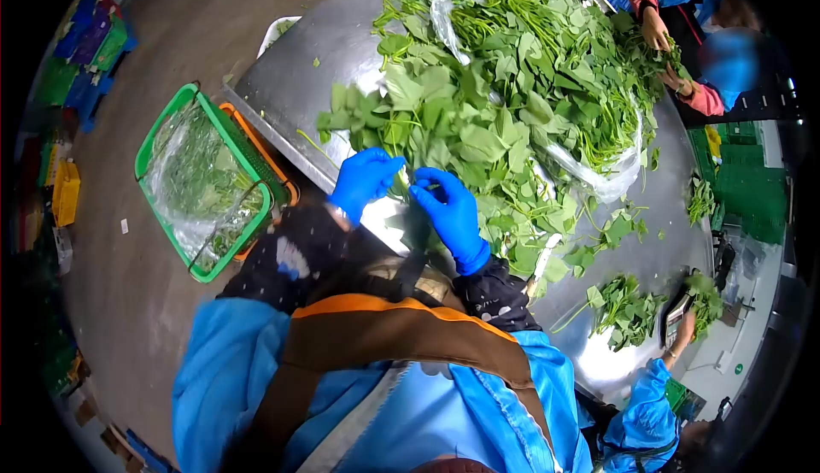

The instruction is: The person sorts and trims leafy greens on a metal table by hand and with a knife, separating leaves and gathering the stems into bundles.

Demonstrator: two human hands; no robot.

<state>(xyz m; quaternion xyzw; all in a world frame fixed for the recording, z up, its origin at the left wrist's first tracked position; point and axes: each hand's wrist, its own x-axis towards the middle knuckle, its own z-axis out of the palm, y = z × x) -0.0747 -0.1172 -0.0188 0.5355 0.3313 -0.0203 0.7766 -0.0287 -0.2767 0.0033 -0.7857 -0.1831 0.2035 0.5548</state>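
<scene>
Mostly, brown floor (111,293) fills the left. A shiny counter (295,71) fills the middle, with a leaf pile (504,123) on it. A green basket (224,131) sits middle left. Below the pile, the left hand (363,187) and right hand (453,221) are apart, maybe picking leaves; I can't tell if they pinch any. Next needs a soft touch.

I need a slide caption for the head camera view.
Blue-gloved left hand and right hand beside heaped leafy greens on a metal table.
</scene>
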